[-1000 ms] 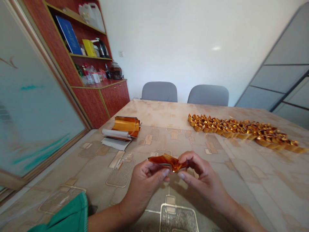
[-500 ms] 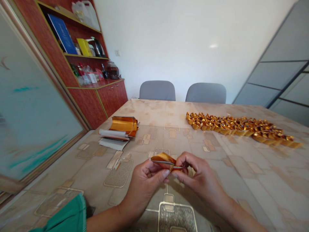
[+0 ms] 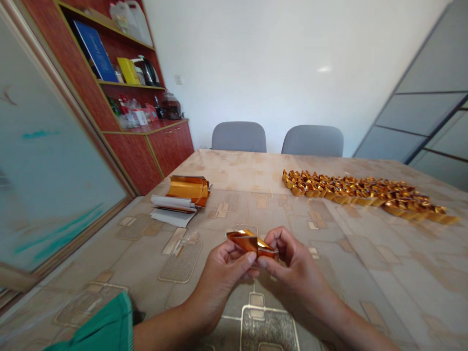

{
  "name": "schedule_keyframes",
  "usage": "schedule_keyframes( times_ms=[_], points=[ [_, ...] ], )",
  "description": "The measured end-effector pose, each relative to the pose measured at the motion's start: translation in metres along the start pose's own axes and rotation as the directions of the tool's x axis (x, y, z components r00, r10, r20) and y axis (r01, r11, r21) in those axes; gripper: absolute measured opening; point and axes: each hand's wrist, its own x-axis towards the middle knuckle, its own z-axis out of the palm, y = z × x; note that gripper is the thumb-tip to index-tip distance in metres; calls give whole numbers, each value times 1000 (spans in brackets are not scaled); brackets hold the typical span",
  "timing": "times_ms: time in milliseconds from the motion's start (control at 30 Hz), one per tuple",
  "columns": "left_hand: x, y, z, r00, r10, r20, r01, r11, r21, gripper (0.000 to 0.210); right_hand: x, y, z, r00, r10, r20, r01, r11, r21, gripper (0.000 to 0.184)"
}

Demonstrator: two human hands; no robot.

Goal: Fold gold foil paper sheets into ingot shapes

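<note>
Between both hands, above the table, is a partly folded piece of gold foil paper. My left hand pinches its left side, with the thumb pressed on the front near the middle. On the right end, my right hand grips the paper between thumb and curled fingers. Some fingertips are hidden behind the paper. Farther left lies a stack of curved gold and white foil sheets. At the far right, many folded gold paper pieces stand packed together in rows.
A patterned cloth covers the table. Two grey chairs stand at its far edge. A red wooden cabinet with loaded shelves is at back left, beside a frosted sliding door.
The gold paper has tilted and its folds have opened, so more of its shiny front shows. My right fingers have lifted slightly; the stack and rows are unchanged.
</note>
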Motion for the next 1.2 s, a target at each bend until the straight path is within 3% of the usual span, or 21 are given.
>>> schedule_keyframes(
  times_ms=[167,333,567,700,1200],
  points=[
    [-1,0,0,999,-29,23,29,999,-15,41,0,0,3,1000,-18,-12,19,1000,5,20],
    [4,3,-3,998,-64,10,65,991,-114,34,4,-3,-5,997,58,56,-68,981,180,35],
    [5,2,-5,998,-70,2,69,973,-221,30,4,10,-9,988,76,133,-93,988,124,30],
    [3,-1,-4,998,-69,-4,67,983,-168,35,-1,21,0,992,99,83,-111,981,158,21],
    [6,2,4,997,12,-71,-18,996,-88,37,2,7,-1,994,110,-12,-109,992,57,36]
  ],
)
